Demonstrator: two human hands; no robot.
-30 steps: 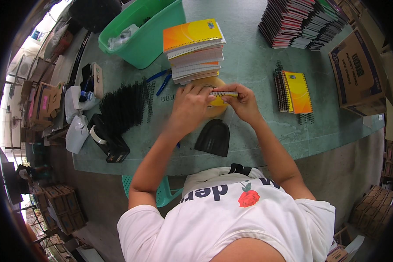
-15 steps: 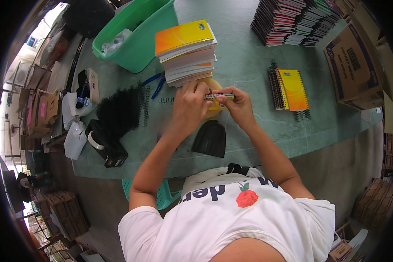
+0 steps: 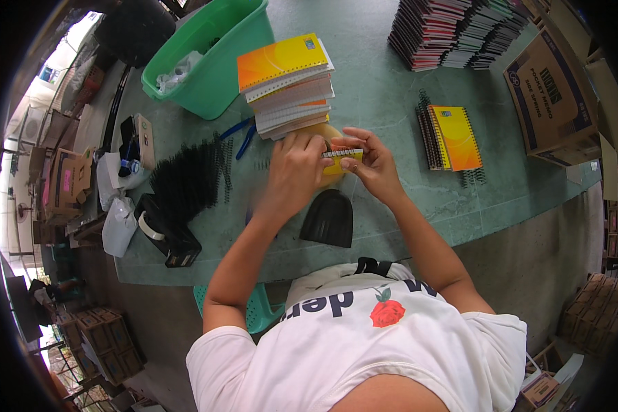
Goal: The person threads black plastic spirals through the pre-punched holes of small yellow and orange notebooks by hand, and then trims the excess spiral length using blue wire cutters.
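A small notebook (image 3: 343,161) with a yellow cover and a row of binding along its upper edge is held between my hands above the middle of the table. My left hand (image 3: 294,168) is closed at its left end, the fingertips partly hidden. My right hand (image 3: 372,165) pinches the right end between thumb and fingers. Beneath them shows a pale yellow round object (image 3: 333,132), mostly covered. Just beyond stands a stack of yellow-orange notebooks (image 3: 281,65). A black rounded piece (image 3: 328,220) lies nearer me. Blue-handled pliers (image 3: 246,141) rest left of the stack.
Black spiral coils (image 3: 185,172) are heaped at left, beside a black tape dispenser (image 3: 161,233). A green tub (image 3: 213,82) stands at the far left. Spiral notebooks (image 3: 456,141) lie at right, near a cardboard box (image 3: 553,103). Several notebook stacks (image 3: 453,34) stand at the back right.
The notebook has tipped so more of its yellow cover shows. My right-hand fingers have lifted and spread a little, the thumb staying on the cover. My left hand has barely moved.
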